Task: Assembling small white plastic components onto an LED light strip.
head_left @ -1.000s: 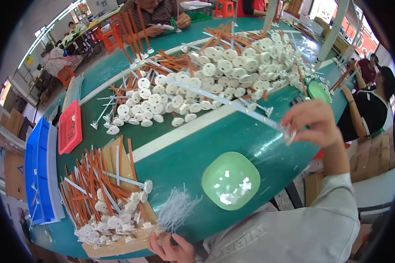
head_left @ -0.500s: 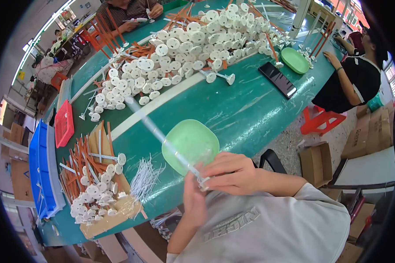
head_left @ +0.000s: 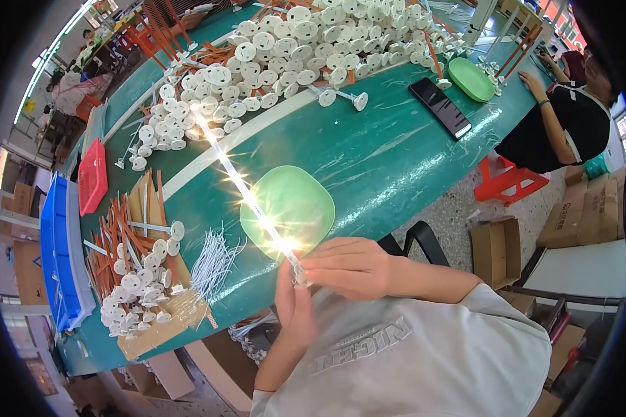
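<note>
A thin straight LED light strip (head_left: 238,179) slants up and away over the table, glowing at several bright points along its length. Its near end, with a small whitish base, sits between my two hands. My left hand (head_left: 295,306) is upright, thumb and fingers closed against that end from the left. From the right, my right hand (head_left: 349,268) pinches the same base, its fingers pressed together. Glare and fingers hide the exact shape of the base. Under the strip lies a light green dish (head_left: 314,201); whether anything is in it, I cannot tell.
A large heap of white disc-based sticks (head_left: 292,59) covers the far table. To the left lie a smaller pile of them (head_left: 142,292), a bundle of white wires (head_left: 218,265), a red basket (head_left: 93,178) and a blue bin (head_left: 61,257). A phone (head_left: 439,108) and a co-worker (head_left: 560,132) are right.
The LED strip was unlit and now shines brightly. Both hands still hold its near end. The whole scene has shifted slightly left and up in view.
</note>
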A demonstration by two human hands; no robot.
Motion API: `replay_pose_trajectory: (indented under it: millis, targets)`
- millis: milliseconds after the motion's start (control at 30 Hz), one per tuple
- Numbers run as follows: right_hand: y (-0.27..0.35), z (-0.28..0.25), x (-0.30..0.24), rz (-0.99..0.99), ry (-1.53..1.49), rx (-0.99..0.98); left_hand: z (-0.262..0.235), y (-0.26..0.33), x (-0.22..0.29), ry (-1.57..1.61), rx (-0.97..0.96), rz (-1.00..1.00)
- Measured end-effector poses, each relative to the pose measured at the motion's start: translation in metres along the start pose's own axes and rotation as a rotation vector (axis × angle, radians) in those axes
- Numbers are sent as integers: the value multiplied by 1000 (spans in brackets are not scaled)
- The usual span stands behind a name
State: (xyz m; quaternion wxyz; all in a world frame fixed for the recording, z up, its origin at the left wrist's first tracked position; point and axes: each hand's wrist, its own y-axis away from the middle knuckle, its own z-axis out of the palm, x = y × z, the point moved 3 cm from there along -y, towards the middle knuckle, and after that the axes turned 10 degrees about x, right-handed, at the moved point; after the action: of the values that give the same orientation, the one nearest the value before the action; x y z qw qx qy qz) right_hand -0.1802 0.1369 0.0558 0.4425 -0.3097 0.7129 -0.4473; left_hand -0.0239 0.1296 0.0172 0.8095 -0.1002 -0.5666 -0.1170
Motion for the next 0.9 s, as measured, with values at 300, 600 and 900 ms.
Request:
replay_pose_trajectory:
  millis: [300, 600, 900]
  targets:
    - [2, 13, -15, -8, 48, -93, -17, 16, -1, -20, 37, -9]
    - [-35, 22, 76, 285, 242, -437, -73, -27, -8, -53, 225, 276]
    - [-61, 65, 127, 217, 548, -1105, -76, -25, -7, -18, 139, 227]
